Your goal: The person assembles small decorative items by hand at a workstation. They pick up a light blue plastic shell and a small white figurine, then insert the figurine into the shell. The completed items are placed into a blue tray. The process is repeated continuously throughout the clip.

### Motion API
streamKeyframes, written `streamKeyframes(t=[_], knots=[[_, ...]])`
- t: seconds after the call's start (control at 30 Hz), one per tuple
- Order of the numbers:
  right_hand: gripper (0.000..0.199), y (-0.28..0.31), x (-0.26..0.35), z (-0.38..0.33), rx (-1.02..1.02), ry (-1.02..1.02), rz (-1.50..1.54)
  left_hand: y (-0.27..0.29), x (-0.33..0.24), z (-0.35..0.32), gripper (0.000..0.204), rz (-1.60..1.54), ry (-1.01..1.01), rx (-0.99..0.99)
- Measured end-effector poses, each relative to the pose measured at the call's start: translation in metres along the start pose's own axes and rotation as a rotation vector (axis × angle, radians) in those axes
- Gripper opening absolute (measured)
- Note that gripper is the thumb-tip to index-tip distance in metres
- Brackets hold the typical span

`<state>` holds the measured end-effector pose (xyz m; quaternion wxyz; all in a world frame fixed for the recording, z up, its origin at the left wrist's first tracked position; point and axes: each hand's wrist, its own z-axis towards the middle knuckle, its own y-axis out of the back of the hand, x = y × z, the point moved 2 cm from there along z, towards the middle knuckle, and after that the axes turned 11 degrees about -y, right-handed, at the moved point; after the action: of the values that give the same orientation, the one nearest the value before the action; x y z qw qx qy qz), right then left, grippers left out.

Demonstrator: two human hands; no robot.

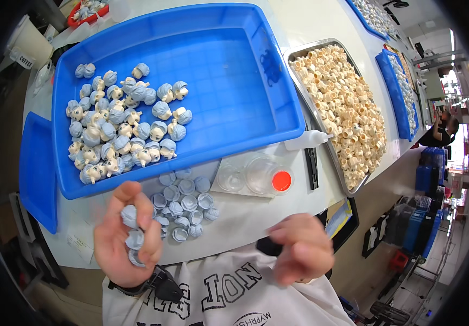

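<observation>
Holding blue cup-shaped shells (135, 239) between fingers and palm: left hand (112, 247). Loose shells (189, 202) lie on desk (245, 218), beside blue tray (229, 108). Shells likely light, stiff, slightly slippery; grip at rim. Left fingers partly cover held shells. Right hand (302, 247) curled, motion-blurred; cannot tell whether anything is held.

Pale tub (32, 39) at upper left; person (439, 133) in black top far right; blue crates (423, 177) nearby.

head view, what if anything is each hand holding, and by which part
Left hand: at least three pale-blue shells within its curled grip; exact contact places are hidden. Right hand: blurred, whether it holds anything cannot be told.
</observation>
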<state>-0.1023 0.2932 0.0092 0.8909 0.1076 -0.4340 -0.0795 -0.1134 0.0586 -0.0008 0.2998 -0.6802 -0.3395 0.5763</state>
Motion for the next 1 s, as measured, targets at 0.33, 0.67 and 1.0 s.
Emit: streamKeyframes(t=[0.33, 0.67, 1.0], knots=[[0.029, 0.108, -0.083, 0.054, 0.149, -0.367, -1.374, -0.003, 0.01, -0.023, 0.038, 0.296, 0.318, 0.246], [0.017, 0.108, -0.081, 0.063, 0.052, -0.234, -1.282, -0.005, 0.02, -0.019, 0.051, 0.144, 0.274, 0.196], [0.018, -0.004, 0.014, 0.035, 0.771, -0.184, 0.26, -0.007, 0.027, -0.01, 0.042, -0.068, 0.18, -0.169]])
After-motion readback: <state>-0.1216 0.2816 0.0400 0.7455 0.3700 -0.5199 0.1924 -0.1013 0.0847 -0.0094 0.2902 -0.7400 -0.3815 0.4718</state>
